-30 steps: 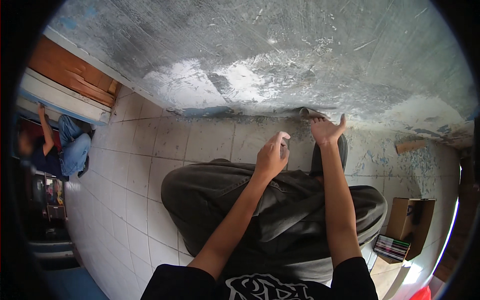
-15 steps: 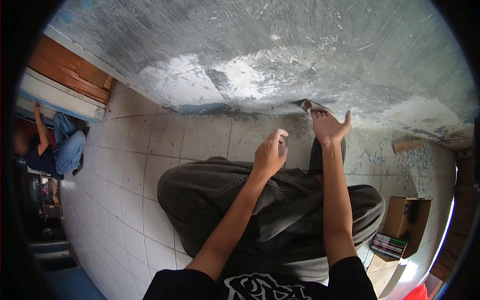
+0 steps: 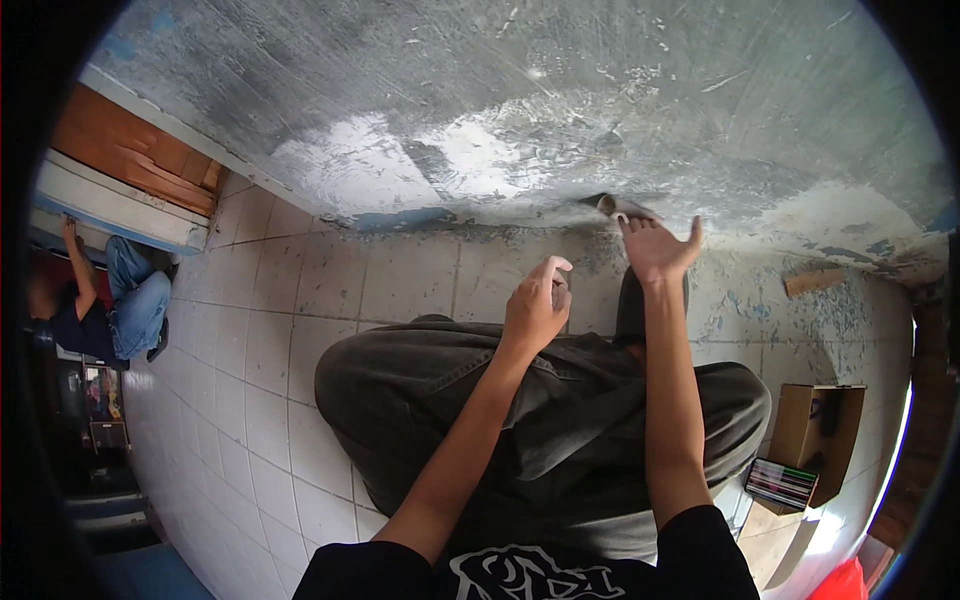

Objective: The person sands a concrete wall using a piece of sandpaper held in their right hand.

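My right hand point(image 3: 658, 248) is at the foot of the wall, palm up with the thumb spread to the side. Its fingers press a curled sheet of sandpaper point(image 3: 628, 211) against the plaster, and the sheet looks slightly smeared by motion. The grey wall point(image 3: 600, 90) carries white scraped patches point(image 3: 470, 155) and flaking blue paint point(image 3: 400, 218) along its base. Over my crossed legs, my left hand point(image 3: 537, 308) hangs apart from the wall. Its fingers are loosely curled, and whatever lies inside them, if anything, is hidden.
Paint flakes point(image 3: 740, 305) litter the floor tiles at right, beside a brown strip point(image 3: 814, 282). An open cardboard box point(image 3: 795, 430) stands by my right knee, with a red thing point(image 3: 842, 580) nearer. At far left, another person point(image 3: 105, 300) sits beside a blue-and-white frame point(image 3: 130, 205).
The sandpaper and my right fingertips have shifted slightly left and up along the wall. My left hand stays nearly where it was. The view has tilted a little.
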Action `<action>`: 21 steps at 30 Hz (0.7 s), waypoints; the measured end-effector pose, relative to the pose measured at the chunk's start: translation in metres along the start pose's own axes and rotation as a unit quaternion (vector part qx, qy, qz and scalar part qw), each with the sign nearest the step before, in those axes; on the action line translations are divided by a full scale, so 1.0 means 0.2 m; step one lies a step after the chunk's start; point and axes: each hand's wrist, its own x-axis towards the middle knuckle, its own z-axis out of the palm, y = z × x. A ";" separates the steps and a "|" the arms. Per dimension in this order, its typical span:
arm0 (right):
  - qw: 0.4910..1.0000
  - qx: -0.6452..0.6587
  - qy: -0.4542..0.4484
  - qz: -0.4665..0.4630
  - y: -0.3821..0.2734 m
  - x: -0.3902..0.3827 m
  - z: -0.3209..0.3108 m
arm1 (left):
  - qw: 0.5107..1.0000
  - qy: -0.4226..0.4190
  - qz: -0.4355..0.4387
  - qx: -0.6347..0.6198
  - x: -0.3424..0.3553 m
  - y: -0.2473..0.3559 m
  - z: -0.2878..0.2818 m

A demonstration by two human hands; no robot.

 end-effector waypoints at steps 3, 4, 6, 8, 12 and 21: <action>0.996 0.008 -0.089 0.006 -0.03 0.01 -0.04 | 1.000 -0.011 -0.003 0.006 0.02 0.02 0.02; 1.000 -0.011 -0.022 0.007 -0.02 0.04 -0.06 | 1.000 -0.014 -0.005 0.004 0.02 0.02 0.03; 0.999 -0.008 0.027 0.018 0.00 0.05 -0.06 | 1.000 -0.015 -0.005 0.004 0.02 0.01 0.02; 1.000 0.001 0.014 0.003 -0.01 0.00 -0.01 | 1.000 -0.014 -0.012 0.004 0.00 0.01 0.01; 1.000 -0.005 -0.014 -0.009 -0.02 -0.01 0.01 | 1.000 -0.019 -0.018 0.000 0.02 0.04 0.01; 0.999 -0.004 -0.038 -0.006 -0.02 0.01 -0.02 | 0.999 -0.030 -0.025 0.000 0.02 0.02 0.03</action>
